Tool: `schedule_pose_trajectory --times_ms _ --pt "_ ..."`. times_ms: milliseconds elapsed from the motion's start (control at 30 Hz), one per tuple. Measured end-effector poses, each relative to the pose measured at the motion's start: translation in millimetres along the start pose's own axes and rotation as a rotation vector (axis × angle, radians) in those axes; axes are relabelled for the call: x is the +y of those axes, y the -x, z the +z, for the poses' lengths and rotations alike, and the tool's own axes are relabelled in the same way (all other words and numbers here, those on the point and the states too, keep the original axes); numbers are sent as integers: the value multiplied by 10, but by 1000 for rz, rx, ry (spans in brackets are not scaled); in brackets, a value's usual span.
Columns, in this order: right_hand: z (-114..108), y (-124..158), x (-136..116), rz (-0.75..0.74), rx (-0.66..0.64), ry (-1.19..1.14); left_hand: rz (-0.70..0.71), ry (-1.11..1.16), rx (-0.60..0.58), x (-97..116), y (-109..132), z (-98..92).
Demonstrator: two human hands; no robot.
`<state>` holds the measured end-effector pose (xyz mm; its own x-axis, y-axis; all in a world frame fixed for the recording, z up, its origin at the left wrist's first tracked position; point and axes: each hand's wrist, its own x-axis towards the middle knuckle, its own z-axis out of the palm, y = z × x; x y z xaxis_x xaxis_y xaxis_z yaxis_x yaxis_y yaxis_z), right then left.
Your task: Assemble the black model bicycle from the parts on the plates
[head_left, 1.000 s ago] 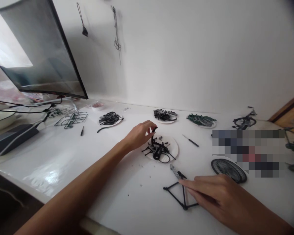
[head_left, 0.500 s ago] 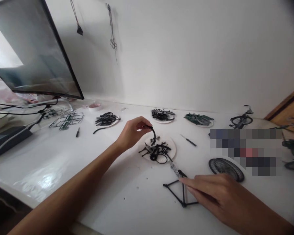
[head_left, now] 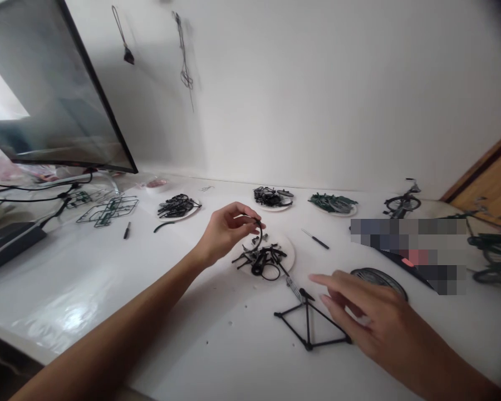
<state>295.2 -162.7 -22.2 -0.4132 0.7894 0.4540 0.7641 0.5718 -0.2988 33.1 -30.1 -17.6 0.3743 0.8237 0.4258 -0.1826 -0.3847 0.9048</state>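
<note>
my left hand [head_left: 232, 229] pinches thin curved black plastic-looking strip [head_left: 261, 234] over round white plate [head_left: 289, 253]; i'd guess light, springy, best gripped mid-curve; right hand [head_left: 371, 312] loose, fingers parted, beside black tubular frame [head_left: 308, 326]

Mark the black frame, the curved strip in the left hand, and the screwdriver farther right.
Black frame [head_left: 308, 324]: head view, on its middle tube.
Curved strip [head_left: 261, 233]: head view, on its hanging curve.
Screwdriver [head_left: 320, 242]: head view, on its dark handle.
</note>
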Motion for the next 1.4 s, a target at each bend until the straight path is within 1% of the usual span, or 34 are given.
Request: schedule_pose_trajectory --times_ms 33,100,200,267,333,467,533,633,700,800,867,933,1067,1167,1300,1400 --pt "5 -7 -5 12 27 -17 -13 39 -20 32 34 82" --pt "18 -26 -22 6 82 -51 -82 201 -50 91 115 267" --pt "32 -60 -54 -60 148 -80 -184 328 -96 144 235 516" --pt "30 -81 -74 -122 155 -100 -236 369 -127 156 287 617" --pt "17 -95 -93 -177 154 -118 -265 376 -143 156 314 658" --pt "-9 -93 -132 -206 222 -92 -272 269 -136 133 340 641" --pt "-11 -80 -150 -186 235 -102 -251 180 -149 119 355 626" --pt "-6 -53 -169 -121 220 -157 -210 42 -180 115 377 614" --pt "-6 -35 -173 -71 194 -192 -163 -66 -204 133 388 608" --pt "-13 -15 -171 -15 158 -221 -47 -281 -250 184 406 592" --pt "-19 -10 -168 -9 139 -233 28 -422 -284 222 423 580" --pt "-22 -12 -171 -11 108 -247 78 -515 -322 252 437 569" --pt "-22 -24 -198 -7 45 -271 160 -556 -463 289 442 543" --pt "-28 -33 -227 18 10 -334 146 -523 -532 312 428 515" --pt "-32 -33 -228 66 -30 -426 106 -523 -561 346 420 505" --pt "-20 -25 -183 77 -56 -385 63 -576 -532 371 433 522"
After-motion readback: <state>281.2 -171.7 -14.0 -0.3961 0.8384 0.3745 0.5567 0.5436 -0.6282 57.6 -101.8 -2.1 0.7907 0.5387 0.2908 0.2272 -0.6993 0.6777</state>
